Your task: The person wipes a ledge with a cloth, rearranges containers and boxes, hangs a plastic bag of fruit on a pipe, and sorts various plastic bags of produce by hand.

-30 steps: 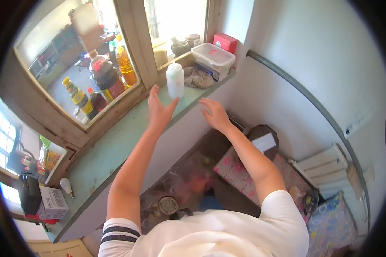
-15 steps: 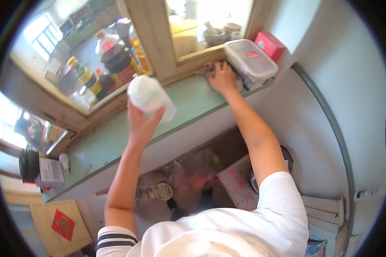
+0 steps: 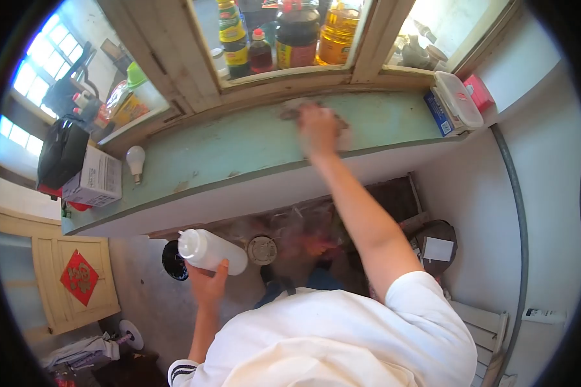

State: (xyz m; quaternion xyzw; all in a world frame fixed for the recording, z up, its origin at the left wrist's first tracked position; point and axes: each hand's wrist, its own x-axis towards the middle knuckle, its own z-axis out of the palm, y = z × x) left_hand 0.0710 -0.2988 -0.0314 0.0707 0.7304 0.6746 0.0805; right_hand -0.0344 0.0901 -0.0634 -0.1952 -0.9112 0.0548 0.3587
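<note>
My left hand (image 3: 208, 284) is wrapped round a translucent white plastic bottle (image 3: 223, 253), held tilted in front of the sill, over the floor. The bottle's cap end points up and to the left. My right hand (image 3: 318, 131) presses a greyish-pink cloth (image 3: 344, 137) onto the pale green window sill (image 3: 252, 140), near its middle. Motion blurs this hand and the cloth, and the palm hides part of the cloth.
A lidded plastic container (image 3: 459, 102) and a blue box (image 3: 439, 113) stand at the sill's right end beside a red box (image 3: 478, 93). At the left are a light bulb (image 3: 135, 162), a white carton (image 3: 100, 177) and a black case (image 3: 63, 153). Bottles (image 3: 297, 35) show behind the glass.
My right hand has slid the cloth leftward along the sill, away from the container. My left hand has lowered the bottle from above the sill toward my body. The view has turned left.
</note>
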